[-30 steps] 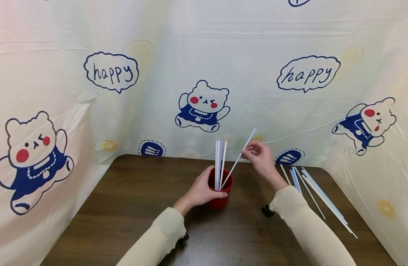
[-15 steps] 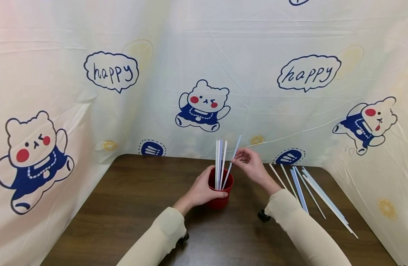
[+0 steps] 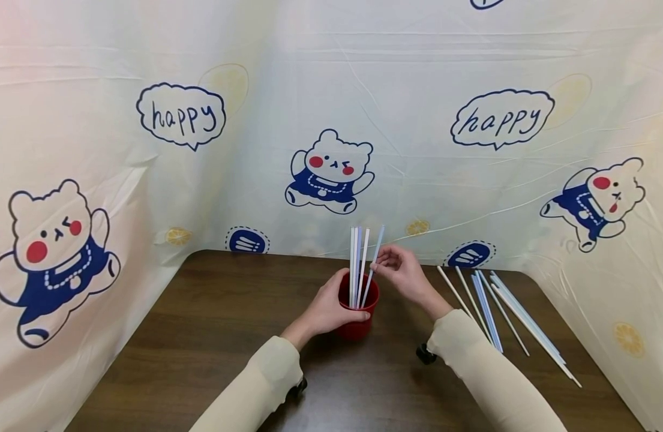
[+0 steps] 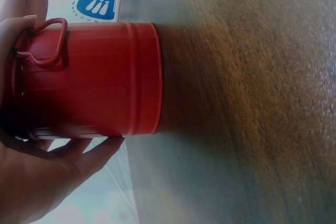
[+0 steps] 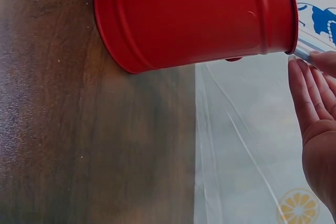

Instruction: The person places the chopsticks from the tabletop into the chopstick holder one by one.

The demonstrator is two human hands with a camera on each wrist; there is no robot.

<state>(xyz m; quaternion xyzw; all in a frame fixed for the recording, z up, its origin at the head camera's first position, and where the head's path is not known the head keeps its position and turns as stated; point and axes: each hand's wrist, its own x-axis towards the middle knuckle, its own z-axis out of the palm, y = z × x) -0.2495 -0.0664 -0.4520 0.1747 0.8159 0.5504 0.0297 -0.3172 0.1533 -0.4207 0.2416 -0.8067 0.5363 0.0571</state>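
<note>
A small red metal bucket (image 3: 355,329) with a wire handle stands upright on the table. My left hand (image 3: 324,309) grips it around the rim, thumb across the near side. Several thin white and bluish sticks (image 3: 354,258) stand in the bucket, their lower ends hidden inside. My right hand (image 3: 404,273) pinches a thin pale-blue stick (image 3: 380,240) just above the rim, its lower end inside the bucket, leaning slightly right. In the right wrist view the fingertips are close beside the red bucket (image 5: 194,14).
Several loose white and blue sticks (image 3: 531,321) lie on the dark wooden table (image 3: 201,336), at the right by the right forearm. A printed cloth (image 3: 255,150) hangs behind the table and along both sides.
My right hand has moved left and slightly down, bringing the pale-blue stick from a strong slant to nearly upright and lower in the bucket. My left hand has stayed on the bucket.
</note>
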